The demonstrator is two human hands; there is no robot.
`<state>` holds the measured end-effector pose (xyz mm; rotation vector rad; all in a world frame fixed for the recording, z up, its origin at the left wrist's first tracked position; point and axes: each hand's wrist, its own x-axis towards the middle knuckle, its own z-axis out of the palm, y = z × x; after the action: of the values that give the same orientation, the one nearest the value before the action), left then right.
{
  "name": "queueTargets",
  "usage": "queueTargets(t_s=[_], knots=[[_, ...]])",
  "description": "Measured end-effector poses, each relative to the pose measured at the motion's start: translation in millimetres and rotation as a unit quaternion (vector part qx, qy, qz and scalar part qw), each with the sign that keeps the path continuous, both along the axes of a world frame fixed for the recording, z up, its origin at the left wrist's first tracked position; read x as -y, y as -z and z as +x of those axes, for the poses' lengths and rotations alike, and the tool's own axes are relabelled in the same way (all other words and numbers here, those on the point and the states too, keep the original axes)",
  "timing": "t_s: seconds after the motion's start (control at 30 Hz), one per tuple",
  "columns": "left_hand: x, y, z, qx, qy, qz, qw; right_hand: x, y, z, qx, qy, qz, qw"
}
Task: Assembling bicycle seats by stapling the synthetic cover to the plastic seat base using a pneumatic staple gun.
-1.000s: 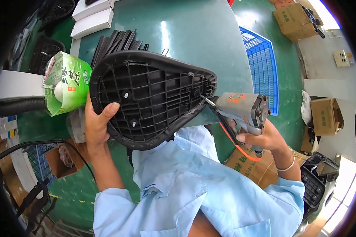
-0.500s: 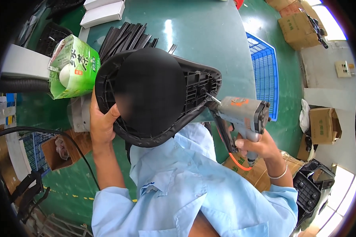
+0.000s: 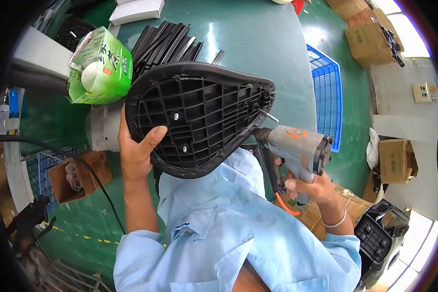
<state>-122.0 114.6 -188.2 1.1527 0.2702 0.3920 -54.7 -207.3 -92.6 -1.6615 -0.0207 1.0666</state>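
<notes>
A black saddle-shaped seat is held underside up above the table's near edge, its ribbed plastic base showing. Two short metal studs stick up from the base, and a longer metal pin juts out by the narrow end. My left hand grips the wide end at the left, thumb over the rim and fingers hidden beneath. A grey pneumatic staple gun is in my right hand, fingers wrapped round its handle. The gun's nose is at the seat's rim near the narrow end; whether it touches, I cannot tell.
Behind the seat, several black strips lie on the green table. A green bag with a white round thing inside stands at left. A blue crate is beyond the table's right edge. An orange hose hangs below the gun.
The dark round shape over the seat's middle is gone, baring the ribs and studs. The gun has shifted slightly left and down, its nose away from the pin and nearer the rim.
</notes>
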Motion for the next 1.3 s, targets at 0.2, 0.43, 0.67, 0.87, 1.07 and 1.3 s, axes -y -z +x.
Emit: queueTargets(t_s=[0.2,0.43,0.67,0.87,1.07,1.3], knots=[[4,-2,-3,0.018,-0.003,0.014,1.000,-4,7,-11,0.027,-0.012,-0.001,1.000],[25,-6,9,0.042,-0.005,-0.014,0.999,7,6,-23,0.106,0.044,0.018,0.993],[48,2,49,0.054,0.036,0.004,0.998,29,6,-19,0.121,0.067,-0.035,0.990],[49,4,52,0.055,0.047,0.013,0.997,24,4,-9,0.094,0.057,-0.029,0.994],[48,6,51,0.061,0.042,0.040,0.996,23,5,-6,0.091,0.036,-0.052,0.994],[51,2,50,0.047,0.043,0.018,0.998,19,3,-18,0.067,0.020,-0.092,0.993]])
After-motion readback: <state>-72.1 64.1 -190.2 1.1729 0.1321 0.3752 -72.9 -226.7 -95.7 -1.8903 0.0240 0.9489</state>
